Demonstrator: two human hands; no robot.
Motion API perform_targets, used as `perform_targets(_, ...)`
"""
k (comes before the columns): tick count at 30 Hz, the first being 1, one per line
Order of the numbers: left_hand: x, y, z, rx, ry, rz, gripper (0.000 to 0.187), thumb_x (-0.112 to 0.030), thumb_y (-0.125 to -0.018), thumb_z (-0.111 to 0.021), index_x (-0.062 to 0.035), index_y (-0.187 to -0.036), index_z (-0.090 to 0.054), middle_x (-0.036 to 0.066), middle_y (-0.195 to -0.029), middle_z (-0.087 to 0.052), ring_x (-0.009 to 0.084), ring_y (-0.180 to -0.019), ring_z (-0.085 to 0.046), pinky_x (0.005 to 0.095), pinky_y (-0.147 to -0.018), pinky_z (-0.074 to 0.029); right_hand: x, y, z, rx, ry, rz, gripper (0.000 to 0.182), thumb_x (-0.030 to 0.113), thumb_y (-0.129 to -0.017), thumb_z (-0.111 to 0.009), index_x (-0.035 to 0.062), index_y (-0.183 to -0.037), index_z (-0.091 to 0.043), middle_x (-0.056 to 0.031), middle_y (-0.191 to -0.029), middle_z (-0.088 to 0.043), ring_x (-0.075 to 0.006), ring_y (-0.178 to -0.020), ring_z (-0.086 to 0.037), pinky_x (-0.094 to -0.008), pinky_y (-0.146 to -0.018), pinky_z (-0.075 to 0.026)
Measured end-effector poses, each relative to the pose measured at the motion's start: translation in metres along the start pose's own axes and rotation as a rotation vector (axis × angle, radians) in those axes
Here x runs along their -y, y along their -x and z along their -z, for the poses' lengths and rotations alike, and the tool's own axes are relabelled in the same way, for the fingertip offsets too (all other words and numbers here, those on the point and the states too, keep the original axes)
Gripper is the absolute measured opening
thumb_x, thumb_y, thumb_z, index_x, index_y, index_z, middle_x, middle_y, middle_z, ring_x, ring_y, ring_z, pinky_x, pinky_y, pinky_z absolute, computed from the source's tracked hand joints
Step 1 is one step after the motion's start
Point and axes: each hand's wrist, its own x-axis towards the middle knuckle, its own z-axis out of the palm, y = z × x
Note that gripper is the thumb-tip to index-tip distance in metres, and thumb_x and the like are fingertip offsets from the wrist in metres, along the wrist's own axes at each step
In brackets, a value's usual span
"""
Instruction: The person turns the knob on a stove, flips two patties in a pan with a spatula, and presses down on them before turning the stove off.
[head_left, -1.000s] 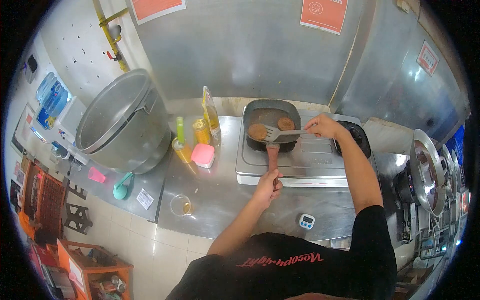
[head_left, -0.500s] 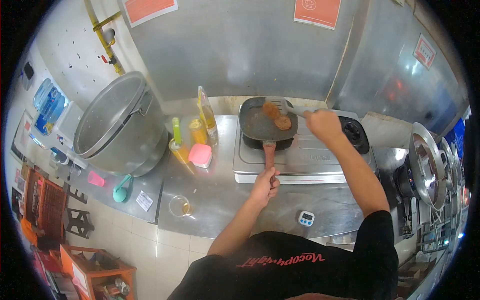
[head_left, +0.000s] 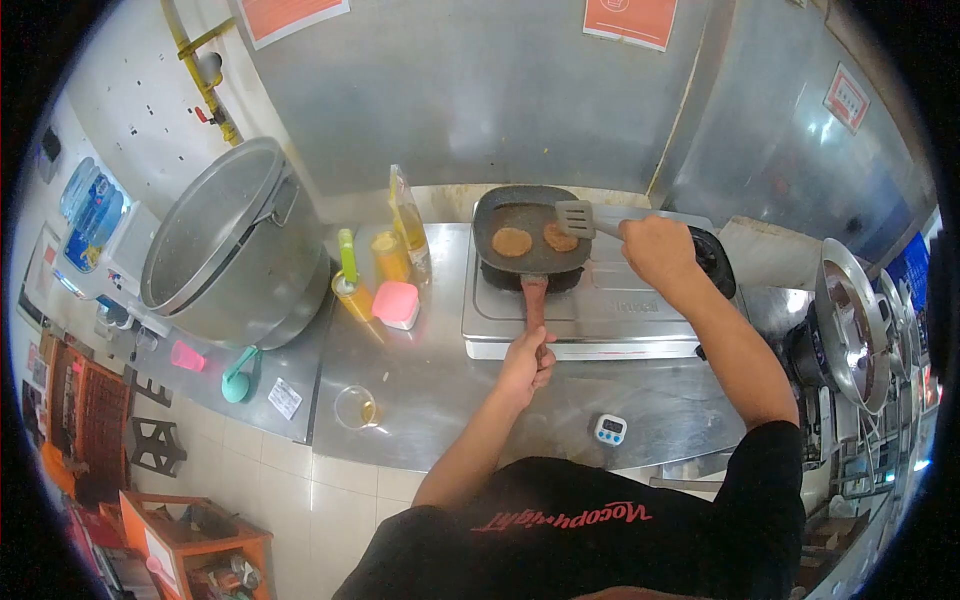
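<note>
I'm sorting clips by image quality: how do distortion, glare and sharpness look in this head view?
Head view: strong fisheye, with black corners and the counter and wall lines bowed. Soft glare spreads across the steel backsplash and stove top. The centre is fairly sharp: the pan, both patties and the spatula read clearly, as do the left hand and right hand. The edges smear.

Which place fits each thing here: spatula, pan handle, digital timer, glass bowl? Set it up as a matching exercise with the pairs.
Things:
1. spatula
2. pan handle
3. digital timer
4. glass bowl

Places:
a. counter edge, right of the left hand
b. in the left hand
c. counter, left of the left hand
d. in the right hand, over the pan

Pairs: 1-d, 2-b, 3-a, 4-c
</note>
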Motion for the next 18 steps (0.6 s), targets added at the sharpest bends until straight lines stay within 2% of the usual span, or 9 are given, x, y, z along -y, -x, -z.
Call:
perform_targets(4, 0.001, -0.001, 0.0, -0.002, -0.013, 0.0, 0.032, -0.038, -0.108, -0.047, -0.0069, -0.112, -0.052, -0.002, -0.066, -0.042, 0.0096, -0.046, -0.033, 0.027, -0.042, -0.025, -0.005, 0.0, 0.011, 0.038, -0.121, -0.041, 0.017, 0.017, -0.085, -0.065, 0.0072, -0.092, -0.076, -0.0197, -0.084, -0.073, -0.0388, -0.083, -0.072, -0.0496, -0.072, -0.058)
perform_targets(6, 0.002, -0.002, 0.002, 0.006, -0.004, -0.006, 0.032, -0.04, -0.107, -0.048, -0.0088, -0.112, -0.052, -0.001, -0.067, -0.044, 0.0082, -0.046, -0.032, 0.0259, -0.042, -0.024, -0.008, -0.001, 0.019, 0.027, -0.232, -0.086, 0.02, 0.019, -0.084, -0.066, 0.0088, -0.097, -0.077, -0.0196, -0.088, -0.073, -0.0386, -0.086, -0.072, -0.0495, -0.076, -0.057)
perform_targets(10, 0.0, 0.0, 0.001, 0.004, -0.011, 0.016, 0.032, -0.04, -0.107, -0.049, -0.0085, -0.112, -0.052, -0.002, -0.067, -0.045, 0.0078, -0.046, -0.032, 0.0259, -0.042, -0.024, -0.021, -0.022, 0.009, -0.006, -0.157, -0.113, 0.021, 0.02, -0.084, -0.067, 0.0113, -0.099, -0.078, -0.0176, -0.091, -0.074, -0.0374, -0.087, -0.072, -0.0495, -0.076, -0.057)
perform_targets(13, -0.001, -0.001, 0.001, 0.005, -0.025, 0.012, 0.033, -0.041, -0.107, -0.049, -0.008, -0.113, -0.052, -0.002, -0.067, -0.045, 0.0073, -0.046, -0.032, 0.026, -0.042, -0.024, -0.043, -0.04, -0.013, 0.024, -0.14, -0.09, 0.021, 0.02, -0.083, -0.067, 0.0117, -0.099, -0.078, -0.0182, -0.093, -0.074, -0.0369, -0.09, -0.072, -0.0489, -0.08, -0.057)
perform_targets(18, -0.001, -0.002, 0.008, 0.019, -0.034, -0.002, 0.03, -0.038, -0.108, -0.048, -0.0085, -0.112, -0.053, -0.002, -0.067, -0.043, 0.0096, -0.046, -0.033, 0.0273, -0.042, -0.025, -0.084, -0.06, -0.03, 0.123, -0.286, 0.009, 0.027, 0.02, -0.081, -0.07, 0.0117, -0.105, -0.078, -0.0192, -0.097, -0.075, -0.0355, -0.096, -0.072, -0.0468, -0.084, -0.056)
